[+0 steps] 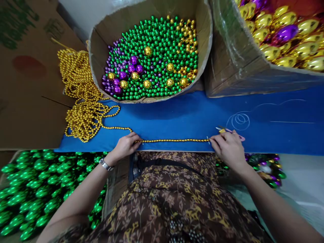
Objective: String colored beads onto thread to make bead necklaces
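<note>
A gold bead strand (174, 140) stretches straight along the front edge of the blue tabletop (162, 118). My left hand (129, 142) pinches it at the left, wearing a metal-band watch on the wrist. From there the strand runs on to a heap of gold bead strands (86, 118). At its right end, my right hand (227, 146) is closed on the strand's tip by a small white mark. Partly under my right hand lie scissors (241, 138) with pink handles, blades poking out to the left.
A box (207, 50) of green, purple and gold beads stands behind the strand. To its right is a box (235, 77) of large gold and purple beads. Clear thread (239, 120) and a thin needle (291, 122) lie at right. Large green beads (40, 182) fill the lower left.
</note>
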`<move>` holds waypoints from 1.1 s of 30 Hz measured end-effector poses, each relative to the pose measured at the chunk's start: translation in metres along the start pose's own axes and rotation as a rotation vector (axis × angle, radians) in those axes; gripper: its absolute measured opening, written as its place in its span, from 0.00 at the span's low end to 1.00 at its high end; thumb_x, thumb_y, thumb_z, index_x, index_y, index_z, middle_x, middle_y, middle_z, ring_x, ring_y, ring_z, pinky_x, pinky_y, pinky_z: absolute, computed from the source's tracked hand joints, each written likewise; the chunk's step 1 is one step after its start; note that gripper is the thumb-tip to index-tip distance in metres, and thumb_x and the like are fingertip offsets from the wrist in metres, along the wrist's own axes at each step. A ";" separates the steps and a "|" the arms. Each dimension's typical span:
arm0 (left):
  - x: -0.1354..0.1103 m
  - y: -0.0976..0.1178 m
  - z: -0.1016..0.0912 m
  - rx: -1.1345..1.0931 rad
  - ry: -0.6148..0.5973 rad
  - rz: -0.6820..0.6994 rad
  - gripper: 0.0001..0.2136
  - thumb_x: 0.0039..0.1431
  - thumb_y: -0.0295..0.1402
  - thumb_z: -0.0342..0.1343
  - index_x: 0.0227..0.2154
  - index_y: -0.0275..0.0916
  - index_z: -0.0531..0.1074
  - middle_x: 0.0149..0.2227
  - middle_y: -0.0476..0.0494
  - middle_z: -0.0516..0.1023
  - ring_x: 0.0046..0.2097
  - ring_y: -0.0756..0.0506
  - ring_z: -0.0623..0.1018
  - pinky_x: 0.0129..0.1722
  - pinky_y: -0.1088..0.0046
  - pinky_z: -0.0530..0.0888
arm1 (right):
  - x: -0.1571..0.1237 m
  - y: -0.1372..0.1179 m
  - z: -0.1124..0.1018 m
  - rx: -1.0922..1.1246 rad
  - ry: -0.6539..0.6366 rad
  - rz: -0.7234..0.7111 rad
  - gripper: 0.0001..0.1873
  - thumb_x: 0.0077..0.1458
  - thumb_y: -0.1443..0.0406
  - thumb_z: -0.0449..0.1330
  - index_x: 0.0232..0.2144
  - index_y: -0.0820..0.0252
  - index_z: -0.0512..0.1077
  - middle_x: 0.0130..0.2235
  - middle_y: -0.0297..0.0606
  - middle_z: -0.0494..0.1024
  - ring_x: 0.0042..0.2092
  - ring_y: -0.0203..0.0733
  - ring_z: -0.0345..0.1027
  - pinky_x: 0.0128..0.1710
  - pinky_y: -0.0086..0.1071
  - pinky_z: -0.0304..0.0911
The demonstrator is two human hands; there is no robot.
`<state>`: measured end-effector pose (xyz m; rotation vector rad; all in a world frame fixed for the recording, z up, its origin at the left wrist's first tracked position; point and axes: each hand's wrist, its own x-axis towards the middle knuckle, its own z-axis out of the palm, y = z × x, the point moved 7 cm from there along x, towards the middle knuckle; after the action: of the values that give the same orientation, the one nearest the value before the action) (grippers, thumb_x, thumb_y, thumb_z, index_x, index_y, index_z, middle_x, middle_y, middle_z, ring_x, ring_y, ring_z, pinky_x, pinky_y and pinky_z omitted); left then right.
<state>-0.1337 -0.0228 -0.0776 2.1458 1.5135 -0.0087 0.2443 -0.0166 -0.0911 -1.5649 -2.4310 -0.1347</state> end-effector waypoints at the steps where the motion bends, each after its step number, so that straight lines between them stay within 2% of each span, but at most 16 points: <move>1: 0.000 0.000 0.000 0.011 0.002 0.000 0.12 0.64 0.36 0.46 0.38 0.40 0.74 0.40 0.42 0.75 0.38 0.46 0.76 0.39 0.73 0.71 | 0.000 0.000 0.000 0.007 -0.008 0.002 0.18 0.62 0.58 0.51 0.31 0.60 0.77 0.32 0.41 0.69 0.36 0.44 0.62 0.52 0.47 0.56; 9: -0.002 0.003 0.003 0.120 0.024 0.001 0.12 0.65 0.35 0.45 0.38 0.41 0.74 0.39 0.42 0.75 0.38 0.46 0.76 0.34 0.74 0.69 | 0.000 -0.001 0.002 -0.011 0.004 0.008 0.17 0.62 0.59 0.51 0.31 0.59 0.76 0.31 0.41 0.69 0.36 0.44 0.62 0.54 0.48 0.55; 12: -0.002 0.007 0.004 0.246 0.019 -0.023 0.12 0.64 0.33 0.45 0.39 0.41 0.73 0.40 0.42 0.76 0.35 0.46 0.77 0.28 0.74 0.66 | 0.002 -0.005 -0.001 -0.027 0.006 -0.007 0.17 0.63 0.60 0.51 0.30 0.59 0.76 0.31 0.41 0.68 0.37 0.44 0.62 0.54 0.47 0.56; 15: 0.006 0.011 -0.004 0.423 0.025 -0.057 0.12 0.62 0.33 0.45 0.37 0.40 0.74 0.36 0.42 0.76 0.31 0.46 0.76 0.23 0.73 0.60 | 0.011 -0.005 -0.009 -0.059 -0.007 -0.018 0.16 0.63 0.61 0.51 0.30 0.58 0.75 0.32 0.40 0.68 0.37 0.42 0.63 0.56 0.48 0.54; 18: 0.025 0.014 -0.024 0.557 0.094 -0.072 0.13 0.63 0.34 0.44 0.37 0.40 0.75 0.34 0.41 0.77 0.31 0.45 0.77 0.22 0.72 0.56 | 0.032 0.006 -0.022 -0.102 0.029 0.029 0.15 0.63 0.61 0.51 0.32 0.57 0.75 0.36 0.40 0.68 0.37 0.41 0.62 0.58 0.50 0.52; 22: 0.063 0.021 -0.052 0.609 0.235 -0.121 0.16 0.63 0.35 0.42 0.44 0.40 0.74 0.38 0.39 0.77 0.32 0.43 0.77 0.22 0.73 0.57 | 0.073 0.035 -0.030 -0.108 0.082 0.113 0.15 0.63 0.61 0.50 0.34 0.58 0.75 0.44 0.43 0.69 0.41 0.41 0.63 0.60 0.53 0.46; 24: 0.081 0.025 -0.058 0.583 0.258 -0.154 0.16 0.63 0.35 0.43 0.44 0.38 0.73 0.39 0.37 0.77 0.32 0.42 0.77 0.24 0.73 0.59 | 0.090 0.052 -0.025 -0.121 0.025 0.174 0.14 0.62 0.62 0.51 0.34 0.59 0.75 0.47 0.44 0.69 0.42 0.43 0.65 0.57 0.53 0.48; 27: 0.100 0.027 -0.055 0.456 0.229 -0.179 0.15 0.61 0.35 0.45 0.43 0.37 0.73 0.41 0.36 0.78 0.34 0.42 0.78 0.27 0.72 0.63 | 0.106 0.065 -0.012 -0.189 -0.147 0.287 0.12 0.61 0.66 0.51 0.38 0.58 0.75 0.53 0.49 0.69 0.41 0.46 0.67 0.48 0.51 0.56; 29: 0.106 0.027 -0.050 0.343 0.203 -0.182 0.14 0.60 0.35 0.45 0.42 0.37 0.73 0.39 0.38 0.79 0.36 0.41 0.78 0.28 0.72 0.63 | 0.113 0.050 -0.008 -0.216 -0.221 0.296 0.16 0.61 0.69 0.49 0.46 0.56 0.72 0.58 0.50 0.65 0.42 0.48 0.69 0.43 0.49 0.58; 30: 0.107 0.025 -0.049 0.283 0.192 -0.180 0.14 0.60 0.35 0.45 0.40 0.37 0.73 0.37 0.39 0.79 0.36 0.42 0.77 0.28 0.72 0.63 | 0.117 0.034 -0.006 -0.196 -0.240 0.262 0.19 0.61 0.70 0.48 0.51 0.54 0.70 0.60 0.50 0.63 0.42 0.49 0.69 0.43 0.48 0.59; 32: 0.108 0.024 -0.047 0.141 0.181 -0.166 0.13 0.59 0.37 0.46 0.38 0.38 0.73 0.30 0.42 0.78 0.32 0.44 0.76 0.28 0.73 0.62 | 0.127 -0.016 -0.001 -0.055 -0.270 0.129 0.21 0.64 0.66 0.46 0.56 0.50 0.65 0.62 0.46 0.61 0.44 0.48 0.70 0.43 0.44 0.61; 33: 0.107 0.023 -0.047 0.063 0.184 -0.150 0.13 0.59 0.38 0.46 0.36 0.38 0.73 0.27 0.44 0.76 0.29 0.45 0.74 0.27 0.73 0.61 | 0.132 -0.045 0.004 0.065 -0.305 0.059 0.20 0.65 0.63 0.45 0.57 0.50 0.64 0.61 0.44 0.64 0.44 0.47 0.71 0.42 0.41 0.63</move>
<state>-0.0857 0.0846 -0.0582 2.1252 1.7996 0.0920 0.1510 0.0818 -0.0586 -1.7349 -2.5771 0.2073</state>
